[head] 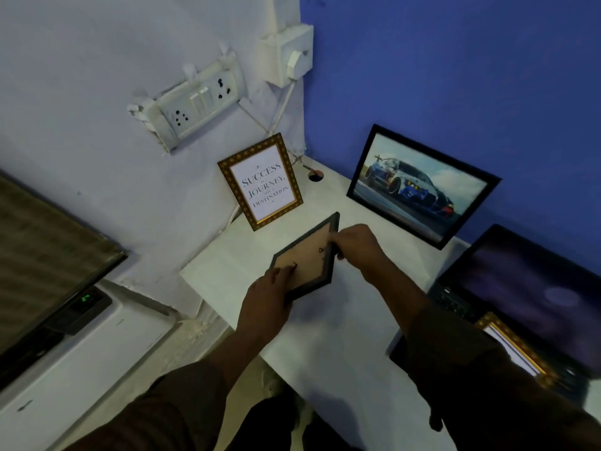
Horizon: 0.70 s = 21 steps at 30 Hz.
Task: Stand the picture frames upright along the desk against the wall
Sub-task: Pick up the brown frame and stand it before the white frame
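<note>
Over the white desk I hold a small dark picture frame with its brown cardboard back toward me. My left hand grips its lower corner and my right hand pinches its right edge. A gold frame with a "Success" quote stands upright against the white wall. A black frame with a car photo leans on the blue wall. Another gold frame lies at the right, partly hidden by my right sleeve.
An open laptop with a dark screen sits at the desk's right. A switchboard and a plugged adapter are on the wall, with cables running down to a desk hole. A white appliance and a dark screen stand left.
</note>
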Tool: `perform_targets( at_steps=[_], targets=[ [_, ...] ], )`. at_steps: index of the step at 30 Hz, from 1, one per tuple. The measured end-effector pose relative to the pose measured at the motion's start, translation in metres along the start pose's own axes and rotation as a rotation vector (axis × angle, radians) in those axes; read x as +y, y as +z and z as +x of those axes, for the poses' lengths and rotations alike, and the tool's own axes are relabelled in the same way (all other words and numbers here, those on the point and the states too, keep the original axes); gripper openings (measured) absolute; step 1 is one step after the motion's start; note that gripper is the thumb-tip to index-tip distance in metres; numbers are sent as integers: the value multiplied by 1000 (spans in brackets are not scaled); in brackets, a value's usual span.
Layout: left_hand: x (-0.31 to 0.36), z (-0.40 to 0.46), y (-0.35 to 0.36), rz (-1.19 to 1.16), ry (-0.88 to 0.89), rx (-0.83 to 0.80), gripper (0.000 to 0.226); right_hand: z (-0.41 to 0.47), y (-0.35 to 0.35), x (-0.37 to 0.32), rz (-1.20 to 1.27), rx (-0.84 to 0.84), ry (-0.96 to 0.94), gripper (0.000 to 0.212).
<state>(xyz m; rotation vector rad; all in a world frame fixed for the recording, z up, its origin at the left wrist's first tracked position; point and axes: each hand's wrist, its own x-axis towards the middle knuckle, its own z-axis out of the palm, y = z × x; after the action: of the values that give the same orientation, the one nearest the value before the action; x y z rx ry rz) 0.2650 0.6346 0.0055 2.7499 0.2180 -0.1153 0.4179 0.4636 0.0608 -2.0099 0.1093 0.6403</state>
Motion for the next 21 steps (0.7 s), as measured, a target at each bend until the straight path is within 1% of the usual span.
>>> perform_targets(
  at_steps=[2,4,5,6,8,10,13,14,15,18,20,21],
  targets=[
    [7,2,-10,-121,21,120,51,-14,-11,-17,71,33,-40,31],
    [13,4,-26,-341,-20,183,34,-31,-21,-26,149,70,-122,36],
    [13,8,-32,-489,-76,158,29,-36,-25,-26,158,84,-149,39],
    [15,10,-40,-654,-122,88,27,-45,-29,-25,158,108,-165,41],
    [16,10,-49,-982,-201,-106,26,-58,-36,-16,150,117,-145,41],
    [18,2,-53,-1191,-230,-238,30,-73,-38,4,135,174,-104,38],
    [23,-13,-49,-1336,-211,-338,34,-99,-42,40,75,419,8,35],
    [24,-20,-45,-1371,-203,-373,35,-111,-41,52,80,471,45,35],
    [26,-25,-42,-1401,-205,-409,35,-121,-41,62,109,471,72,35],
    [35,-38,-30,-1452,-216,-536,38,-161,-38,91,346,313,183,44],
    [52,-48,-20,-1462,-198,-623,38,-190,-38,116,507,307,229,52],
    [63,-53,-14,-1454,-189,-663,38,-205,-41,126,544,334,223,52]
  ],
)
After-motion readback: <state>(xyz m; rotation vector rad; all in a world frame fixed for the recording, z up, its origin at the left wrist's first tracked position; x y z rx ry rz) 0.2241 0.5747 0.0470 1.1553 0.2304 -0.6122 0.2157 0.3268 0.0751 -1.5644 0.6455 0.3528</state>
